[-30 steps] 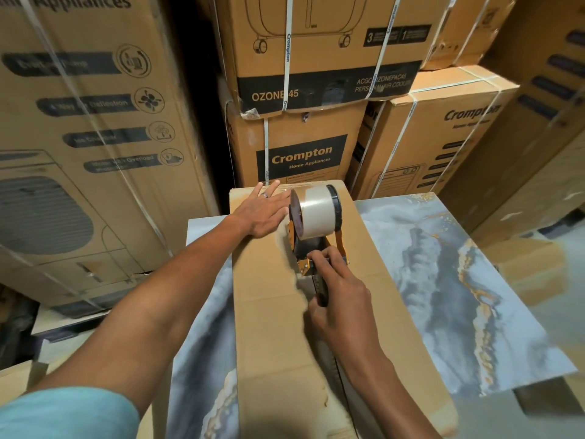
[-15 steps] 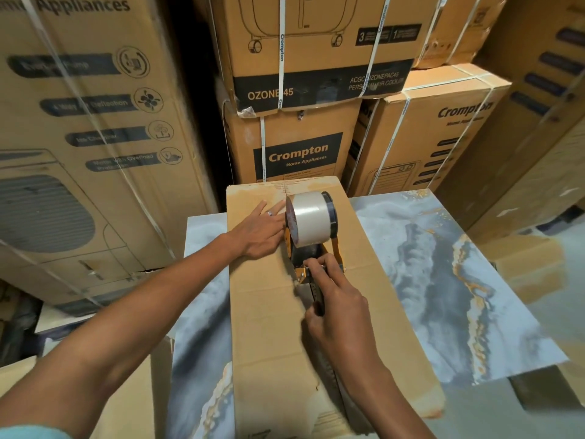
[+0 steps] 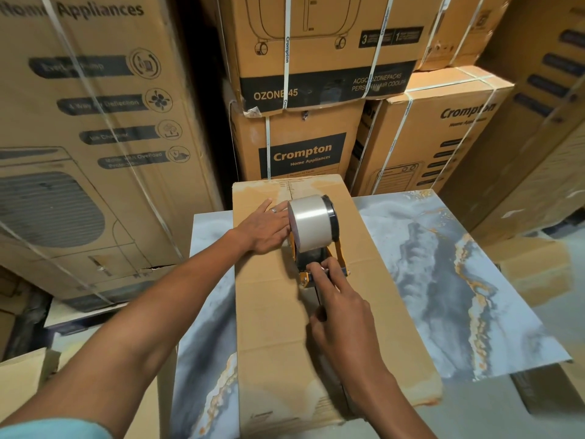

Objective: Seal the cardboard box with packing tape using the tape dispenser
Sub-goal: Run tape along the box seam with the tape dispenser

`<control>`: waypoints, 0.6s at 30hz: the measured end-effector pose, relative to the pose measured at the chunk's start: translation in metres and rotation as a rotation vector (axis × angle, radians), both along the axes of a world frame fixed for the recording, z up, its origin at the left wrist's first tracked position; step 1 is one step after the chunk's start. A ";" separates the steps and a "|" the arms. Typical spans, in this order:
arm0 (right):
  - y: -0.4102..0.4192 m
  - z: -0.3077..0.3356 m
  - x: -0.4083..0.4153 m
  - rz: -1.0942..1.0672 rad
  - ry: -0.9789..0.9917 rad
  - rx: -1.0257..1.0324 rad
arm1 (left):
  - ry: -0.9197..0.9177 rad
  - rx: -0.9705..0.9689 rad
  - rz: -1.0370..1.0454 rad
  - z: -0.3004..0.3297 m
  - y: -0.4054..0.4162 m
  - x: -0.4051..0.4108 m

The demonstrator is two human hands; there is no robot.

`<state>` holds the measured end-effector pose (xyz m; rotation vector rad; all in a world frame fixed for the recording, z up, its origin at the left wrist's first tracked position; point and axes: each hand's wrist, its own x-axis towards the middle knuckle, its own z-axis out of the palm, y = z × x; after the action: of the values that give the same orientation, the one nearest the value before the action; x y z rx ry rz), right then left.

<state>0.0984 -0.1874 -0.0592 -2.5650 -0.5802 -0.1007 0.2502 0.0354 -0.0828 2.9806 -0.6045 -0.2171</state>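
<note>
A long brown cardboard box [image 3: 269,312] lies lengthwise on a marbled blue-grey sheet, its centre seam running away from me. An orange-and-black tape dispenser [image 3: 316,248] with a fat roll of clear tape [image 3: 311,226] stands on the far half of the box top. My right hand [image 3: 342,318] grips the dispenser's handle, forefinger stretched forward over the frame. My left hand [image 3: 269,226] lies flat on the box top just left of the roll, fingers straight, a ring on one finger.
Tall strapped appliance cartons crowd the left [image 3: 95,137], the back [image 3: 304,153] and the right [image 3: 443,131]. The marbled sheet [image 3: 443,280] spreads on both sides of the box. More cardboard lies low at the left front [image 3: 25,369] and right [image 3: 531,267].
The dispenser and my right hand have slid a little toward me along the seam. My left hand stays flat beside the roll.
</note>
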 end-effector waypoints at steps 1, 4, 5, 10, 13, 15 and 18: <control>-0.002 0.000 -0.003 -0.003 0.000 0.003 | -0.002 -0.002 -0.001 -0.002 0.001 0.001; -0.008 0.002 -0.015 0.001 0.001 0.013 | 0.007 0.001 -0.020 -0.010 0.006 0.005; -0.010 0.003 -0.019 0.005 0.009 0.015 | 0.015 0.003 -0.020 -0.013 0.007 0.007; -0.020 0.008 -0.040 -0.011 0.018 0.025 | -0.007 0.017 -0.002 -0.025 0.011 0.015; -0.027 0.010 -0.057 -0.022 0.054 -0.016 | -0.023 0.038 0.005 -0.027 0.010 0.013; -0.033 0.010 -0.064 -0.030 0.058 -0.025 | -0.025 0.035 0.016 -0.025 0.006 0.009; -0.034 0.012 -0.063 -0.027 0.098 0.022 | -0.017 0.060 0.048 -0.022 -0.002 0.001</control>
<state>0.0355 -0.2213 -0.0476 -2.5403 -0.5049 0.0099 0.2514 0.0331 -0.1047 3.0536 -0.5375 -0.2095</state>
